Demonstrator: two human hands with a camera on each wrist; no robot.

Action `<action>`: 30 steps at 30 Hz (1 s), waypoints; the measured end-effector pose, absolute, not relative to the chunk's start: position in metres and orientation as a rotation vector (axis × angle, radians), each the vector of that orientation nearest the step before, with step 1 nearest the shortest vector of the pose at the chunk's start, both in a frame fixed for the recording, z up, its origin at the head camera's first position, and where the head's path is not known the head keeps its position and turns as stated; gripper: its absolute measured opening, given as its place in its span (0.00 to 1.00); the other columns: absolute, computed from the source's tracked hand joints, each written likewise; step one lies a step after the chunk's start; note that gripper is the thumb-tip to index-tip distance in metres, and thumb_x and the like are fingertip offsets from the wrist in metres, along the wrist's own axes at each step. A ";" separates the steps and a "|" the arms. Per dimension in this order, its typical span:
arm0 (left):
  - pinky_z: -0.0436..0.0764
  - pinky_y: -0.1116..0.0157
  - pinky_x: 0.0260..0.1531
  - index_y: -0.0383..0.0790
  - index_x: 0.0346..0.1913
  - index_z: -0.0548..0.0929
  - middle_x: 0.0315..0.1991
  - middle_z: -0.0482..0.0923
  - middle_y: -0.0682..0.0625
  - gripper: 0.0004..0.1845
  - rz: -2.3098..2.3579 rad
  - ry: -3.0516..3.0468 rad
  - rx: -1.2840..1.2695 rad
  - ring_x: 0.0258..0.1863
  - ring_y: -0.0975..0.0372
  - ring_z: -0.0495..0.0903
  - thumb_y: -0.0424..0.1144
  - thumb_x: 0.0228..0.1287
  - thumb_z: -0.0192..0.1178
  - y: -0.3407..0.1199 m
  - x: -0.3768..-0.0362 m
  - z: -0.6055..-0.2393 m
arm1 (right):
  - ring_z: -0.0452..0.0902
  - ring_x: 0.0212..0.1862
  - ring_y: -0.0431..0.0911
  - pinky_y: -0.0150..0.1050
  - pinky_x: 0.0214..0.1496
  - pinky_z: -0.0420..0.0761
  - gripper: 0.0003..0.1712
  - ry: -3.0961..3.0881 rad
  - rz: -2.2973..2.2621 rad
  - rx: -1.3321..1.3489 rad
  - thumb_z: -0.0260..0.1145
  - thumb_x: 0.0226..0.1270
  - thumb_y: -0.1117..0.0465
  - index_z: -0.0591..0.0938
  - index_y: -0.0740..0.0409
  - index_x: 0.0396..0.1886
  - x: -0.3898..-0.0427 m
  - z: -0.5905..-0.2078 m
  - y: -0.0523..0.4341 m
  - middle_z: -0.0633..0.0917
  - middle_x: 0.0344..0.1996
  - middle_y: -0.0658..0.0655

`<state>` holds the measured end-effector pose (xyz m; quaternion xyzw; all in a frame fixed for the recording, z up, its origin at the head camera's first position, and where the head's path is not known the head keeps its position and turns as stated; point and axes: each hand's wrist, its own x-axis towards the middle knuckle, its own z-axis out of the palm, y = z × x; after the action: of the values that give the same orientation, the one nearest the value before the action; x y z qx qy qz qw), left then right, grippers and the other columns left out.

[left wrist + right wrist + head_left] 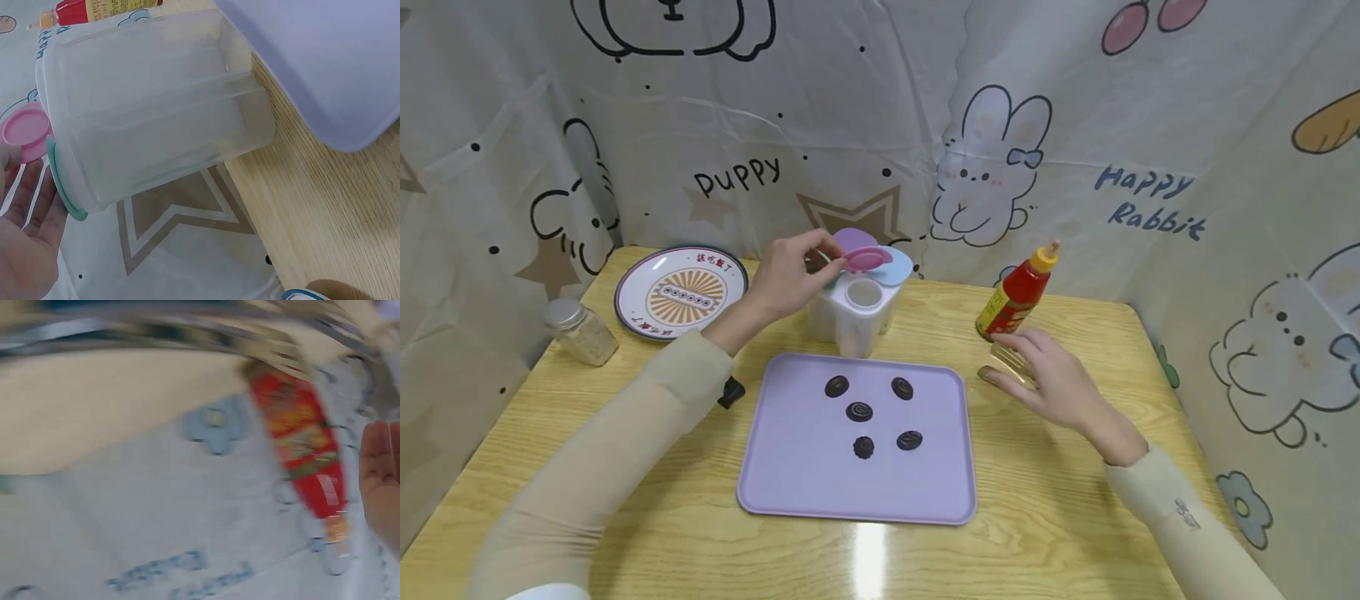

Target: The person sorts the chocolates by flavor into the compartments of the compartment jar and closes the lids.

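Cartoon rabbits and puppies cover the cloth walls around the wooden table [1075,517] where I work. At the back stands a clear plastic container [853,312] with several compartments, and my left hand [790,275] pinches its pink lid flap [868,258] between thumb and fingertips, holding it lifted so that one round opening shows beneath; the wrist view shows the container's clear walls looking empty. My right hand [1048,379] hovers low over the table, fingers relaxed and nearly straight, holding nothing, just beside the red sauce bottle [1018,292] and near the right edge of the purple tray [790,467]. On that tray lie five small dark chocolates [859,411], set apart from each other. A patterned plate [681,292] and a small glass jar [580,332] sit at the far left. I judge I am at the opening step; next I would need a steady hold on the flap while my free hand closes on something, probably the bottle.
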<state>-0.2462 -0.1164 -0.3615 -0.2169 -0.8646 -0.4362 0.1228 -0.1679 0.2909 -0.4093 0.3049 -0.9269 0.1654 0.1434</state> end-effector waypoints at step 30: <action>0.85 0.57 0.45 0.38 0.48 0.86 0.46 0.90 0.43 0.08 -1.239 -2.561 -0.600 0.41 0.53 0.89 0.38 0.74 0.67 -0.115 -0.245 -0.358 | 0.71 0.35 0.43 0.38 0.32 0.71 0.18 -3.004 0.164 0.639 0.70 0.74 0.54 0.80 0.60 0.54 -0.133 -0.469 0.397 0.82 0.40 0.56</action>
<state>-0.2454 -0.1152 -0.3578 -0.2048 -0.8748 -0.4232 0.1169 -0.1331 0.3970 -0.4685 0.2075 -0.9762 0.0533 0.0332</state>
